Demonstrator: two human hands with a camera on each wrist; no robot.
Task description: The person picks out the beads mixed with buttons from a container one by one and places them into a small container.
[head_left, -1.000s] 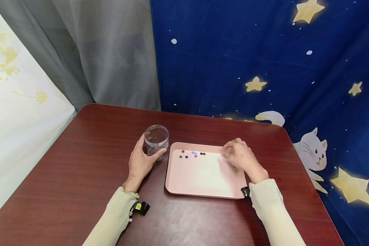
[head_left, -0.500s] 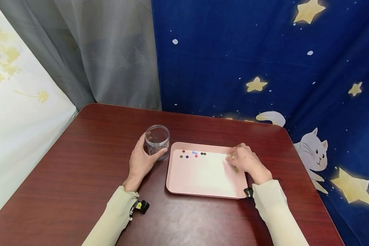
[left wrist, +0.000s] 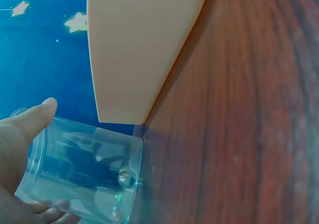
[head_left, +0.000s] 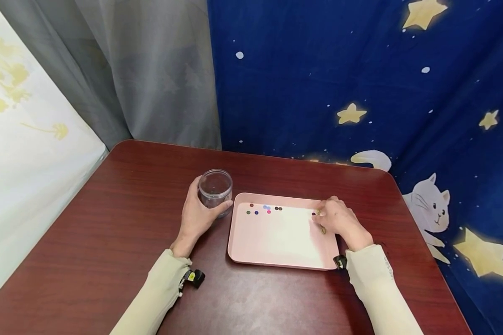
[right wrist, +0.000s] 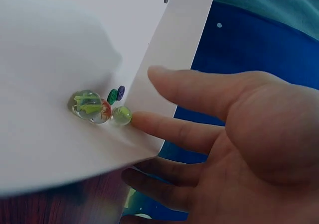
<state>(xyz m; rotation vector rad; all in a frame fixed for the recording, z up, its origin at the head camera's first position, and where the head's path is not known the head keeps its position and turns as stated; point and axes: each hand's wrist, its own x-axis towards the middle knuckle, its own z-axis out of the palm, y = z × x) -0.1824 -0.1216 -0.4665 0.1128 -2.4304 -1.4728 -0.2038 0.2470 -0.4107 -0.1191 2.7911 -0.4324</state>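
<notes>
In the head view my left hand (head_left: 198,216) grips a clear plastic jar (head_left: 215,188), thumb and fingers on opposite sides. Several glass marbles (left wrist: 125,177) lie at the jar's bottom in the left wrist view. My right hand (head_left: 339,219) is over the right end of a shallow pink tray (head_left: 276,239). Seen from the right wrist, its index fingertip is right at a small clear marble (right wrist: 121,115), with the thumb held apart. Beside that sit a larger marble with green streaks (right wrist: 87,104), an orange-streaked one (right wrist: 103,112), a green button (right wrist: 112,96) and a purple button (right wrist: 121,92).
Several coloured buttons, among them a pink button (head_left: 269,211) and a blue button (head_left: 256,212), lie near the tray's far left corner. The brown table (head_left: 172,163) ends at a blue star-patterned curtain (head_left: 285,83); a grey curtain (head_left: 167,93) hangs further left.
My right hand has moved slightly right and down into the tray's far right corner, and its fingers have settled by the marbles there. The left hand keeps holding the jar in place.
</notes>
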